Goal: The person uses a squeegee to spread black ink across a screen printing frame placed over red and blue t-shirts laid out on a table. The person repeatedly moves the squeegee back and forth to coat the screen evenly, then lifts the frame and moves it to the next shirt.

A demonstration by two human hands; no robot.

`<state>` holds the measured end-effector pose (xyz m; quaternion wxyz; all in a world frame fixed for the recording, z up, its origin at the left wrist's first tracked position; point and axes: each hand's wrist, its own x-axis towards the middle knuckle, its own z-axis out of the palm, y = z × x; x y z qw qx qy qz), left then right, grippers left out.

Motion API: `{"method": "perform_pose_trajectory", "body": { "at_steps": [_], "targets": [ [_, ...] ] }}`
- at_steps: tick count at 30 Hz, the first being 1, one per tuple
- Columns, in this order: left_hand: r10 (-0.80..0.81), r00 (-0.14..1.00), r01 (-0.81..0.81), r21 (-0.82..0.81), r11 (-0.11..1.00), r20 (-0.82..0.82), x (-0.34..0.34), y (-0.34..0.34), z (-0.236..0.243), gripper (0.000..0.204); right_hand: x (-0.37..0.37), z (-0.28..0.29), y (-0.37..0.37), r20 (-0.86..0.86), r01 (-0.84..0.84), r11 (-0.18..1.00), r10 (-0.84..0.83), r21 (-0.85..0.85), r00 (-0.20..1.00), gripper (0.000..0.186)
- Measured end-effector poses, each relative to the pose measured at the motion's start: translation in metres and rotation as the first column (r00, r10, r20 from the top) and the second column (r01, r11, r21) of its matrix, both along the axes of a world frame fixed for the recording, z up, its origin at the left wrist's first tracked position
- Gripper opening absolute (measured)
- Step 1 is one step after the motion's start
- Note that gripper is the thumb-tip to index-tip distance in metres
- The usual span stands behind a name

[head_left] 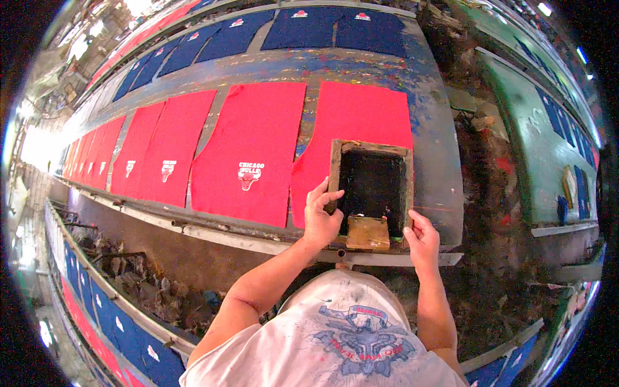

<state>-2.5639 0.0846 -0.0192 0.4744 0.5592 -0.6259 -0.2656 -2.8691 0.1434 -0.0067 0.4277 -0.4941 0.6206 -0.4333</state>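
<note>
A wooden screen printing frame [335, 171] with dark mesh lies over the lower part of a red fabric panel [367, 113] at the table's near right end. My left hand [322, 213] grips the frame's left side between thumb and fingers. At the lower right side of the same frame, my right hand [422, 237] pinches the edge. A flat wooden squeegee [368, 233] rests inside the frame at its near end, touched by neither hand. The mesh hides the cloth under it.
Left of the frame lies another red panel [251, 142] with a printed emblem, followed by several more along the long table [435, 161]. Navy panels [300, 29] line the far side. A metal rail [251, 240] edges the table. Another green table [529, 148] stands at right.
</note>
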Motion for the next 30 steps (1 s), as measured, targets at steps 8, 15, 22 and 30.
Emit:
{"method": "perform_pose_trajectory", "body": {
  "at_steps": [8, 15, 22, 30],
  "targets": [
    [-0.101, 0.963, 0.083, -0.081, 0.993, -0.252, 0.001, -0.012, 0.059, 0.045, 0.022, 0.054, 0.015, -0.019, 0.153, 0.964, -0.160, -0.216, 0.987, 0.048],
    [-0.143, 0.945, 0.141, -0.026, 0.990, -0.293, 0.000, -0.014, 0.080, 0.046, 0.010, 0.061, 0.053, -0.012, 0.056, 0.913, -0.067, -0.403, 0.998, 0.050],
    [-0.309, 0.878, 0.300, -0.082, 0.950, -0.365, -0.088, 0.004, 0.069, 0.048, -0.075, 0.049, 0.104, 0.188, 0.098, 0.891, -0.014, -0.444, 0.982, 0.048],
    [-0.350, 0.905, 0.371, 0.047, 0.927, -0.241, -0.284, 0.051, 0.085, 0.052, -0.240, 0.064, 0.204, 0.188, 0.226, 0.790, -0.142, -0.570, 0.972, 0.050]
  ]
}}
